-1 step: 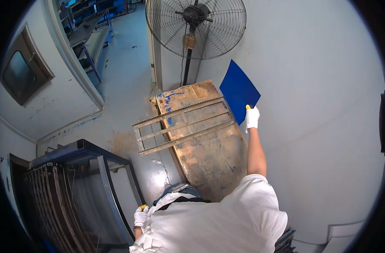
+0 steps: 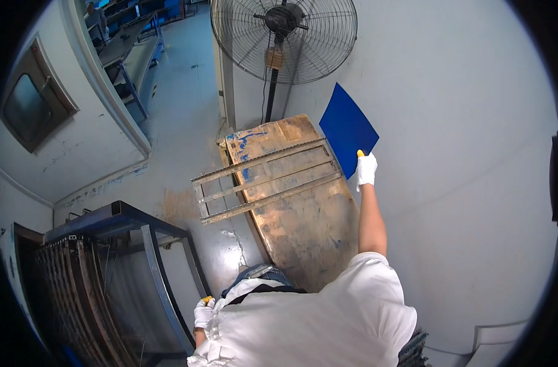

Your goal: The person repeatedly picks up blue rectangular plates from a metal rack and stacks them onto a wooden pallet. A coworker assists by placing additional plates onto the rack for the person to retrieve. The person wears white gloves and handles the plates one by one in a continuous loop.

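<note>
— What's the biggest thing in front of the person?

— A worn wooden board on the grey floor, with three metal rails laid across it. A pedestal fan stands behind it, and a dark steel rack stands to the left.

— And the hands?

— The right hand, in a white glove, is stretched out and closed on the lower corner of a blue sheet, held up over the board's right edge. The left hand, also gloved, sits by the hip; I cannot tell whether it grips anything.

— Advice for handling the sheet?

— It looks thin, flat and rigid. I'd keep the pinch firm and the sheet clear of the fan's draught.
</note>
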`<state>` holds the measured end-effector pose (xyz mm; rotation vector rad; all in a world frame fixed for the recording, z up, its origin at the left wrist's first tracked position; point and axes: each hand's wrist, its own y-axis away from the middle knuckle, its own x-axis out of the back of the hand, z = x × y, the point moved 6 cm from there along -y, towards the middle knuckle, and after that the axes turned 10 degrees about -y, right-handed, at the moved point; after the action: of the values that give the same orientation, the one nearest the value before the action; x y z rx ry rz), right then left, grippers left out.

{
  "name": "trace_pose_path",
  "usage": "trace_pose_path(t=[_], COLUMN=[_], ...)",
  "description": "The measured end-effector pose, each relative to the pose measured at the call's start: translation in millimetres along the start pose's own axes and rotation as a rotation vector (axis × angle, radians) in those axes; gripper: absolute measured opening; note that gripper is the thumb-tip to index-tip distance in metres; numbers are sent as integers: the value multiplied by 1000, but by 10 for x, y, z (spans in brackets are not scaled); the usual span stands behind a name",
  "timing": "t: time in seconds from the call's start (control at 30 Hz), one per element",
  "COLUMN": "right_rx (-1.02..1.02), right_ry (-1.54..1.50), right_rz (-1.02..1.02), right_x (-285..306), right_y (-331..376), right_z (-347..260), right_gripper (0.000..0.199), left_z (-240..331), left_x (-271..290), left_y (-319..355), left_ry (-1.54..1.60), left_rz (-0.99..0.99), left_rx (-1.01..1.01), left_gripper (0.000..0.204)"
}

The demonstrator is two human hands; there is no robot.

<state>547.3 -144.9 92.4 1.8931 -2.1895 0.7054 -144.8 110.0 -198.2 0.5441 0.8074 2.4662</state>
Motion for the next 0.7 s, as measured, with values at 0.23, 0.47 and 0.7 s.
trace_pose_path(t=[0.23, 0.47, 0.7], right_rx=[-3, -209, -126], right_ry=[214, 150, 281], right_rz=[-103, -111, -77], right_x=[-32, 92, 102], right_y=[-64, -149, -331], right_z=[193, 803, 954], right_gripper=[23, 23, 24], left_z=[44, 471, 45], left_x=[-28, -174, -94], left_y=[65, 355, 150], left_ry=[131, -51, -36], left_rz=[-15, -30, 34], left_rx=[36, -7, 7], left_gripper=[16, 15, 16])
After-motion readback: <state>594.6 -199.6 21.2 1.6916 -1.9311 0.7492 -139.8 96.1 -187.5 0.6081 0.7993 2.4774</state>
